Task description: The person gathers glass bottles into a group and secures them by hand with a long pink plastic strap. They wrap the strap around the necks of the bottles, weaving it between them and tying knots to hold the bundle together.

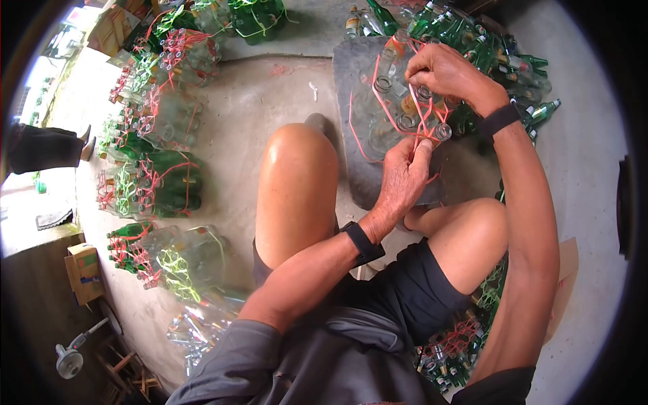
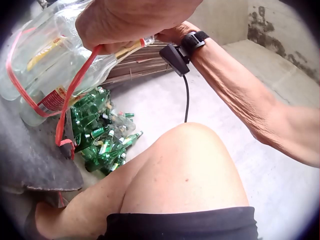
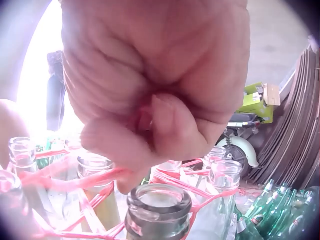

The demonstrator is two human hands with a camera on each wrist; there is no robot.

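Note:
A cluster of clear glass bottles [image 1: 385,131] stands on a dark flat board [image 1: 345,74], laced round and between the necks with pink plastic twine [image 1: 373,91]. My left hand [image 1: 403,175] pinches the twine at the near side, thumb and forefinger beside a bottle neck [image 1: 442,131]. Above the far necks my right hand [image 1: 455,75] holds a strand in curled fingers. From the right wrist, that hand [image 3: 155,80] shows close over the open bottle mouths [image 3: 159,200], twine running out from its fingers. Yellow and red labels show through the glass in the left wrist view.
Loose green bottles [image 1: 482,50] lie heaped behind and right of the board. Tied bottle bundles [image 1: 172,179] line the left side. My bent knee [image 1: 297,158] is left of the board. Another person's dark-clothed legs [image 1: 47,148] are at far left.

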